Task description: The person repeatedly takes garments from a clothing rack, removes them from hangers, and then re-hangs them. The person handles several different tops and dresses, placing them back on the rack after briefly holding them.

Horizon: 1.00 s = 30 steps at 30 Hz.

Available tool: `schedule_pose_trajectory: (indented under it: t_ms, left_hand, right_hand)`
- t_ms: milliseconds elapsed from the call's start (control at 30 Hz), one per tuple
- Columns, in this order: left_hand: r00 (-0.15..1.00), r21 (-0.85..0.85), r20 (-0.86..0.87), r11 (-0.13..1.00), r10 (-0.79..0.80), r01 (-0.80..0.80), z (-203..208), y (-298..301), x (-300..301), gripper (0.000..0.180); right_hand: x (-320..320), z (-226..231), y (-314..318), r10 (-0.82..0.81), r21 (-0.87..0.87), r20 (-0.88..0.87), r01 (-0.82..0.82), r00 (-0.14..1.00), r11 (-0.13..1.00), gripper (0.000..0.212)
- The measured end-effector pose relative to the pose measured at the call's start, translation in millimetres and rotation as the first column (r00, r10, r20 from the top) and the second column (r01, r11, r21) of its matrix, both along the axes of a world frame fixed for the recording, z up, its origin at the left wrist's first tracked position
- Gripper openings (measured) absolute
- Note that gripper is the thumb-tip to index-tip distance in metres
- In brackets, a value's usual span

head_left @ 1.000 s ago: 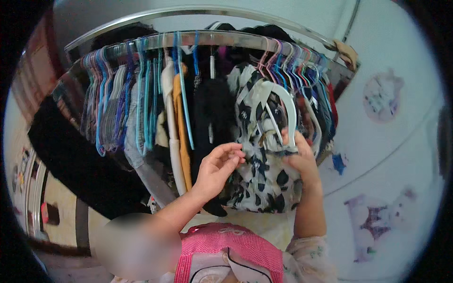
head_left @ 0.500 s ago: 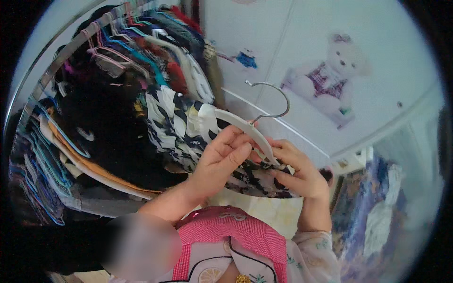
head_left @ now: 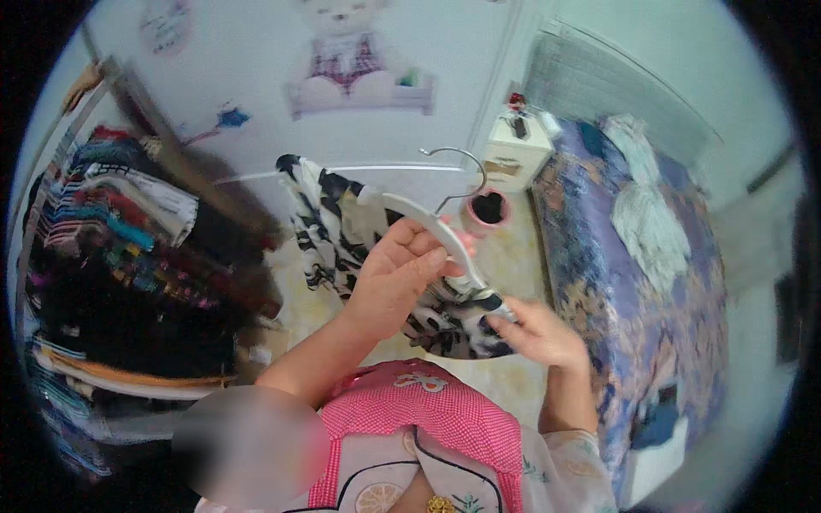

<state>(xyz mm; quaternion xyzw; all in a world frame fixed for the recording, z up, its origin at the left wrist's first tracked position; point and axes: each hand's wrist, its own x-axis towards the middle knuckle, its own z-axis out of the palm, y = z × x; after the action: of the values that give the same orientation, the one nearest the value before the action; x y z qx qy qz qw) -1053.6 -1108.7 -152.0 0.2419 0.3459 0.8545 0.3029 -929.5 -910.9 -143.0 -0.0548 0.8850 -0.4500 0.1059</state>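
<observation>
A white clothes hanger [head_left: 409, 205] with a metal hook tilts in front of my chest. On it hangs a black-and-white patterned garment [head_left: 340, 221], spread to both sides of my hands. My left hand [head_left: 395, 278] is closed around the middle of the hanger, below the hook. At the hanger's lower right end, my right hand [head_left: 545, 332] pinches the garment's shoulder edge, thumb on top. The right fingertips are partly hidden by the cloth.
At the left stands a rack packed with hanging clothes [head_left: 128, 291]. A bed [head_left: 590, 256] with a purple patterned cover and clothes on it lies right. A white nightstand [head_left: 505, 175], a pink bin [head_left: 487, 224] and a white panel with a bear picture [head_left: 342, 64] are ahead.
My view has swung right, away from the rack, bringing the bed and nightstand into sight. The garment has come away from the rack with me. My right hand has moved slightly outward along its edge.
</observation>
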Motion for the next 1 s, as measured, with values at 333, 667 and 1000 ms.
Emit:
schedule_pose_trajectory:
  t_ms: [333, 667, 1000]
  left_hand:
    - [0.935, -0.181, 0.039, 0.918, -0.353, 0.354, -18.1, 140.7, 77.4, 0.021]
    - [0.639, -0.042, -0.769, 0.997, 0.012, -0.069, -29.2, 229.6, 55.2, 0.022]
    - [0.812, 0.166, -0.35, 0.822, -0.467, 0.545, -30.8, 297.9, 34.3, 0.028]
  right_hand:
    - [150.1, -34.4, 58.7, -0.626, -0.047, -0.137, 0.626, 0.768, 0.778, 0.026]
    - [182.2, -32.1, 27.0, -0.909, 0.128, -0.244, 0.94, 0.338, 0.315, 0.016]
    - [124.5, -58.0, 30.9, -0.986, -0.139, -0.038, 0.976, 0.162, 0.165, 0.03]
